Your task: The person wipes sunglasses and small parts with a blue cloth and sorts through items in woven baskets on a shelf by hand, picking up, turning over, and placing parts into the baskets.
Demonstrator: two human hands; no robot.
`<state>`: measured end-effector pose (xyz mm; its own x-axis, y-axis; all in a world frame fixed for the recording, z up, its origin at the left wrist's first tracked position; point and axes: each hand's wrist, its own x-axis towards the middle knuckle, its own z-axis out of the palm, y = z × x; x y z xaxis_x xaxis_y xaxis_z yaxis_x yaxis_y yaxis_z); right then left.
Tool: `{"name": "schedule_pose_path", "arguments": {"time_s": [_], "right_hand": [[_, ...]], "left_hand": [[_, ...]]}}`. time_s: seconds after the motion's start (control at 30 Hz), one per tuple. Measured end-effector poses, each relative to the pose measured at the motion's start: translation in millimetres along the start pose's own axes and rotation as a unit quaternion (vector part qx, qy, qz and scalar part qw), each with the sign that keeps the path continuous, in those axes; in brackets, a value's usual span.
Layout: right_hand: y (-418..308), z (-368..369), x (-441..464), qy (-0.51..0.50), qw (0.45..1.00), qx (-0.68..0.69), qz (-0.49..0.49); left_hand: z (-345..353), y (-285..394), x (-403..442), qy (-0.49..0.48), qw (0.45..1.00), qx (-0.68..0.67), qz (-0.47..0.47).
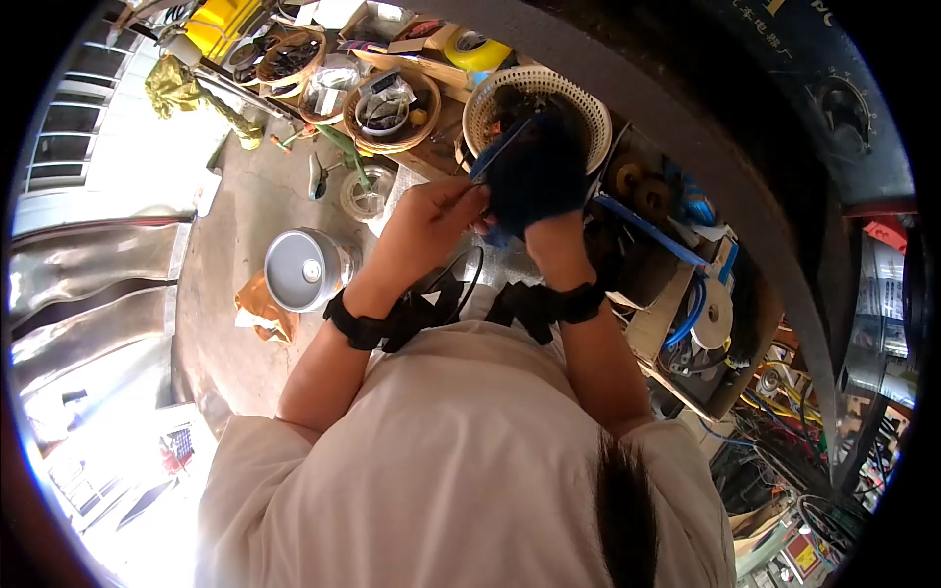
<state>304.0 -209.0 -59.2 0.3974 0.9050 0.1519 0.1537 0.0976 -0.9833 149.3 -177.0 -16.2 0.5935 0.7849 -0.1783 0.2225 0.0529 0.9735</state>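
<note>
My left hand [436, 223] is bare and closed, its fingers pinched on the lower end of a thin dark rod [505, 149]. The rod slants up and to the right across the front of my right hand [537, 181]. A dark blue glove covers that hand, and its fingers cannot be made out against the shadow. Both hands are close together, nearly touching. Just beyond the glove stands a cream plastic basket [477, 110] with dark small parts inside. Black straps [359, 319] wrap both wrists, and a black cable [474, 276] loops below the hands.
Wicker baskets [431, 132] of small items and a yellow tape roll [476, 49] fill the bench ahead. A grey-lidded bucket [299, 269] stands left beside a brown paper bag [265, 309]. A dark metal machine frame [725, 147] curves along the right, above boxes holding blue tubing [692, 312].
</note>
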Motion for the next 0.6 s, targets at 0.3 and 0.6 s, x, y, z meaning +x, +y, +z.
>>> {"name": "schedule_pose_path", "arguments": {"time_s": [0.3,0.6], "right_hand": [[23,-6,1,0.052,0.976,0.189,0.091],[54,-9,13,0.026,0.976,-0.193,-0.100]], "left_hand": [[6,-1,-1,-0.029,0.995,0.083,0.038],[4,14,-1,0.023,0.977,0.205,0.055]]}}
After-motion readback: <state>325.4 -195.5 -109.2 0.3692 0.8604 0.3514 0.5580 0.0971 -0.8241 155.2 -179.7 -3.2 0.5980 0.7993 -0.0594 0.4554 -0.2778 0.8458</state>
